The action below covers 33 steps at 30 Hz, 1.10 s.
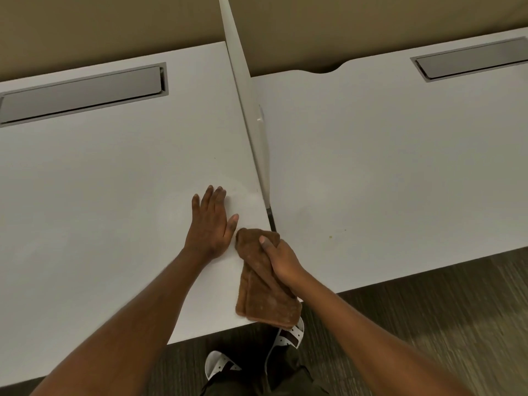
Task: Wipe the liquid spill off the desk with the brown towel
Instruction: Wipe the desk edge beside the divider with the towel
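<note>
My right hand (281, 258) grips the brown towel (261, 292), bunched at its top end, near the right front corner of the left white desk (100, 181). The towel's lower end hangs over the desk's front edge. My left hand (210, 224) lies flat on the desk just left of the towel, fingers spread, holding nothing. A faint wet sheen (243, 195) shows on the desk just beyond my left hand, near the divider. A few small yellowish specks (331, 237) sit on the right desk.
A white divider panel (248, 110) stands upright between the left desk and the right desk (385, 167). Each desk has a grey cable flap at the back (83, 94), (471, 60). Below the front edges are dark carpet and my sandalled feet (288, 338).
</note>
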Each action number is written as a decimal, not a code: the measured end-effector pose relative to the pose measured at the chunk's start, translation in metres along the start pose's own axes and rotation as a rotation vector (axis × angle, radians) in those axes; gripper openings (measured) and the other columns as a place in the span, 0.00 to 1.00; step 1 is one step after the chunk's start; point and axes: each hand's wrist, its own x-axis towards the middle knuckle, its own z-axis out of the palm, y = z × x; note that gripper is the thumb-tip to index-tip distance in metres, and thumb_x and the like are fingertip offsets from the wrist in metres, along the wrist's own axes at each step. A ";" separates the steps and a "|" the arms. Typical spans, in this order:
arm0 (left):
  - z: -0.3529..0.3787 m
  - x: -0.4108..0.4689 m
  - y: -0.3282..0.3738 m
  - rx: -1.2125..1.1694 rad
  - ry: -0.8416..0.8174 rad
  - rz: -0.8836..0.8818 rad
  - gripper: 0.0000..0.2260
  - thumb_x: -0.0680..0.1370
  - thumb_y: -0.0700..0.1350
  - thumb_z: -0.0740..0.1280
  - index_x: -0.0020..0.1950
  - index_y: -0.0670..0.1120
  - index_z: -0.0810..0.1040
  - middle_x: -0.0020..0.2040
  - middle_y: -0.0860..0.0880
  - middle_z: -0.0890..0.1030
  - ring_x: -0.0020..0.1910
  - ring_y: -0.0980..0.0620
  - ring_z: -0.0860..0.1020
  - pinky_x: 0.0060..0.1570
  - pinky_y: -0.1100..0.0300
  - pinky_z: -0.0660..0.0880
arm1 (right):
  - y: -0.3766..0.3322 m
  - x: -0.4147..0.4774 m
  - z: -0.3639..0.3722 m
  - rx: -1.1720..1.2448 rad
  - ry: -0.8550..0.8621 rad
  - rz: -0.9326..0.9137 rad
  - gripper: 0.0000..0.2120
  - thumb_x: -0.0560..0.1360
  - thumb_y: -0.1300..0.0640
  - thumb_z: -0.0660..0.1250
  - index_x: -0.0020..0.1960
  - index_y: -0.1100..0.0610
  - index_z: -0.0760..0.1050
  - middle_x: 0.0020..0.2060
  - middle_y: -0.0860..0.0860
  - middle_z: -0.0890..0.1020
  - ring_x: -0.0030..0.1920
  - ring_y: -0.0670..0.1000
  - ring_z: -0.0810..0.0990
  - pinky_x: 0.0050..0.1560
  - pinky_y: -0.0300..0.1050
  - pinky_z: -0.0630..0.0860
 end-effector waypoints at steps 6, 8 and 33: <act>-0.002 -0.001 0.001 0.006 0.000 0.008 0.32 0.79 0.59 0.45 0.76 0.37 0.58 0.77 0.38 0.62 0.78 0.42 0.53 0.76 0.40 0.47 | 0.033 -0.034 0.002 0.033 0.001 0.051 0.27 0.78 0.36 0.57 0.68 0.53 0.69 0.59 0.50 0.79 0.58 0.49 0.78 0.64 0.47 0.74; -0.003 -0.001 0.001 0.005 0.001 0.011 0.32 0.79 0.58 0.46 0.75 0.37 0.58 0.76 0.38 0.62 0.78 0.41 0.54 0.76 0.39 0.48 | 0.038 -0.039 0.003 0.051 0.008 0.060 0.26 0.78 0.37 0.58 0.68 0.53 0.70 0.59 0.49 0.79 0.58 0.48 0.79 0.63 0.46 0.75; -0.003 -0.002 0.002 0.065 -0.043 0.126 0.34 0.78 0.63 0.42 0.69 0.42 0.71 0.73 0.39 0.68 0.75 0.39 0.61 0.73 0.37 0.52 | -0.030 0.025 -0.035 0.110 -0.147 0.063 0.23 0.80 0.44 0.60 0.69 0.56 0.69 0.67 0.56 0.72 0.64 0.55 0.72 0.61 0.43 0.70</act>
